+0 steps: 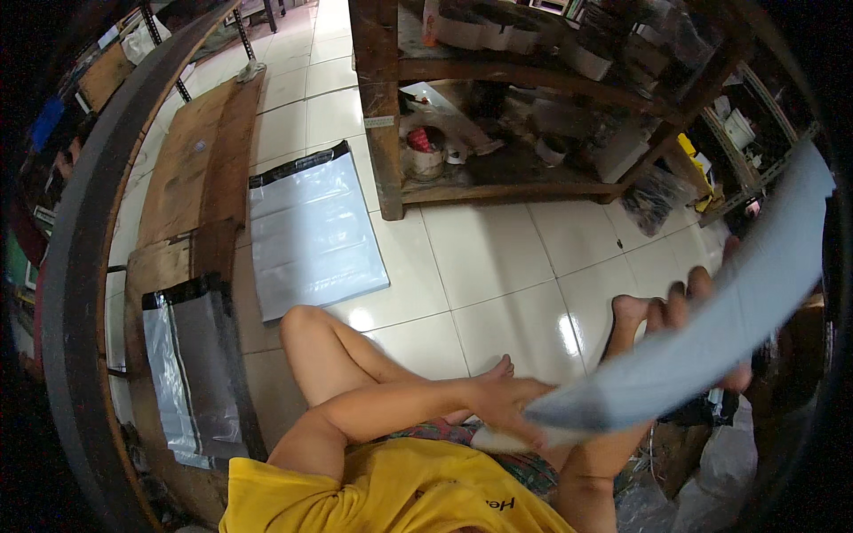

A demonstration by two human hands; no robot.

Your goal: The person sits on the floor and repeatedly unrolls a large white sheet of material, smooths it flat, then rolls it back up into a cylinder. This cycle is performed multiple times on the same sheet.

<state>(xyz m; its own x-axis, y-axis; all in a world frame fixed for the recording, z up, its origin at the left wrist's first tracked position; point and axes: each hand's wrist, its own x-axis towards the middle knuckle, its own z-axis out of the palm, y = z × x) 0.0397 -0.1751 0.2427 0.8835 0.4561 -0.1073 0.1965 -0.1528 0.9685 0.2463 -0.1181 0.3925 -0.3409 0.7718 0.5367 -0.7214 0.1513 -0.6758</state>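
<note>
A long, pale blue-grey plastic mailing bag [684, 355], or a thin bundle of them, curves up from my lap toward the far right, blurred by motion. Its near end is in the grip of my left hand [511, 404], whose fingers fold around the edge. Farther along, my right hand [682, 300] grips it from behind, fingers showing past the upper edge and the palm hidden by the plastic. On the tiles ahead to the left lies a flat stack of similar mailing bags [315, 235] with a black strip along the far edge.
More grey plastic bags [191, 373] lie at the left on a brown board [200, 169]. A wooden shelf [506, 191] holding tape rolls stands ahead. Crumpled clear plastic [720, 471] is by my right side. My bare legs are folded on the tiled floor [480, 249].
</note>
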